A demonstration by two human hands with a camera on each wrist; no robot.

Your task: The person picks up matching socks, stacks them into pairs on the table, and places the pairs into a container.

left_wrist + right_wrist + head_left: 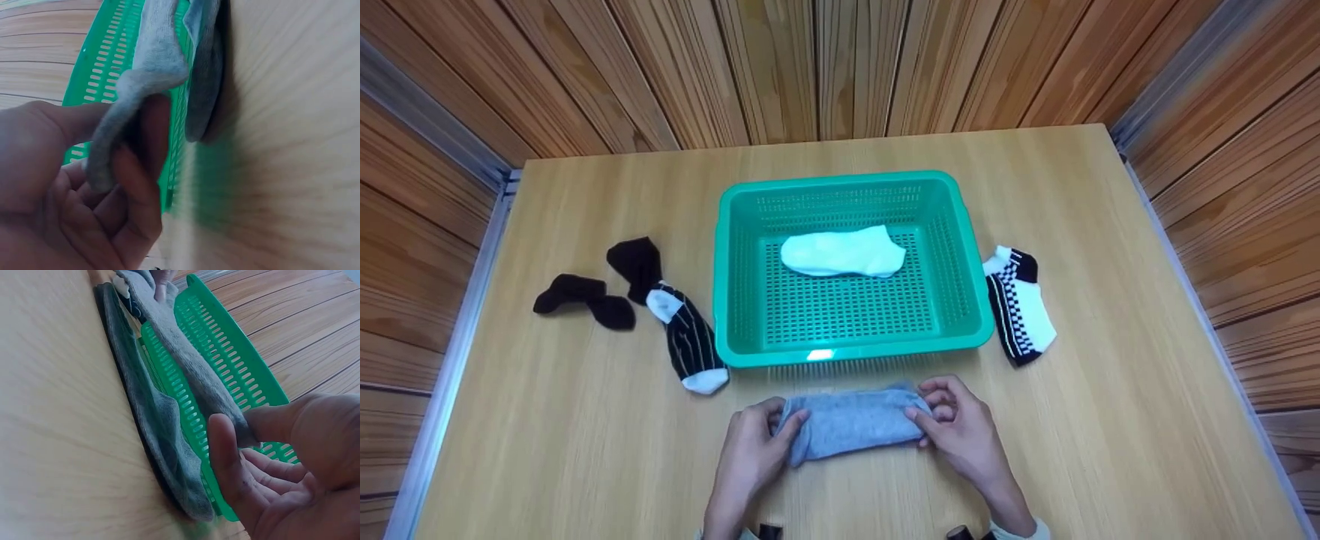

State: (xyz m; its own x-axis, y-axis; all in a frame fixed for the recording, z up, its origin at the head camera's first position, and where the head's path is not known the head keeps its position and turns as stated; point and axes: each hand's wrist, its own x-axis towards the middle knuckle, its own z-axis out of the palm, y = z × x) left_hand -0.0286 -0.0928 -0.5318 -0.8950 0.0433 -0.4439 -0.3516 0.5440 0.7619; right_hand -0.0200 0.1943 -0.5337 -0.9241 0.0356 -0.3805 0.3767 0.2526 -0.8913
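Note:
A light grey sock (855, 424) is stretched sideways between both hands, in front of the basket. My left hand (754, 446) pinches its left end between thumb and fingers, and my right hand (964, 427) pinches the right end. Both wrist views show the held sock (191, 360) raised above a second grey sock (152, 410), which lies on the table. From above, the held sock hides most of the lower one. Just beyond the hands stands a green plastic basket (855, 358) with a white sock (844, 252) lying flat inside.
Left of the basket lie two crumpled black socks (574, 294) and a black-and-white striped sock (694, 341) touching its side. A checkered black-and-white sock (1020, 307) lies against the right side. Wooden panels (840, 67) enclose the table (1110, 450).

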